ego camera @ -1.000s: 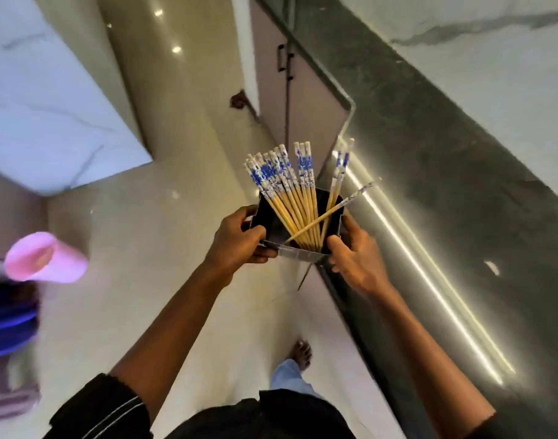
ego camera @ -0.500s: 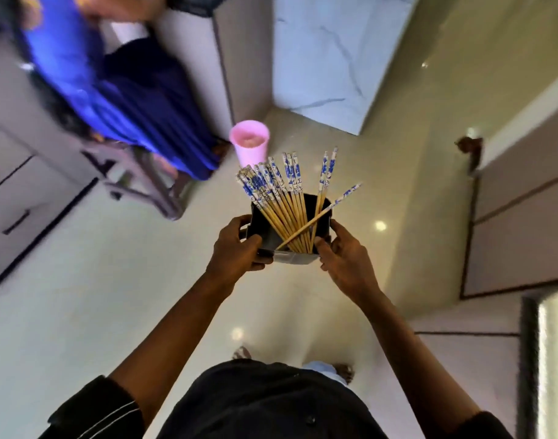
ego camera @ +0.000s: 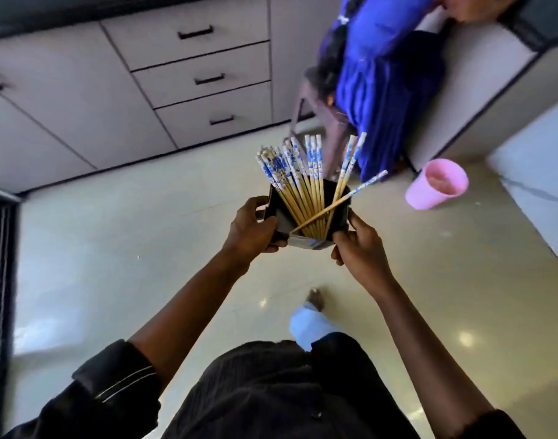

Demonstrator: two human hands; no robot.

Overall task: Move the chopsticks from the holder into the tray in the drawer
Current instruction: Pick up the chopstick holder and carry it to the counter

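I carry a black square holder [ego camera: 279,217] in front of me, above the floor. Several wooden chopsticks [ego camera: 298,185] with blue-and-white patterned tops stand in it; one leans out to the right. My left hand [ego camera: 250,231] grips the holder's left side and my right hand [ego camera: 358,245] grips its right side. A stack of three closed drawers [ego camera: 208,77] with black handles sits in the white cabinet ahead. No tray is in view.
A person in blue [ego camera: 385,74] sits on a dark stool [ego camera: 322,118] ahead on the right. A pink cup-shaped bin [ego camera: 436,188] stands on the glossy floor beside a white cabinet [ego camera: 480,90]. My foot [ego camera: 315,299] shows below the holder.
I have turned left, away from the dark counter, carrying the holder in both hands. The drawer cabinet has come into view, and the person in blue and pink bin shifted right.
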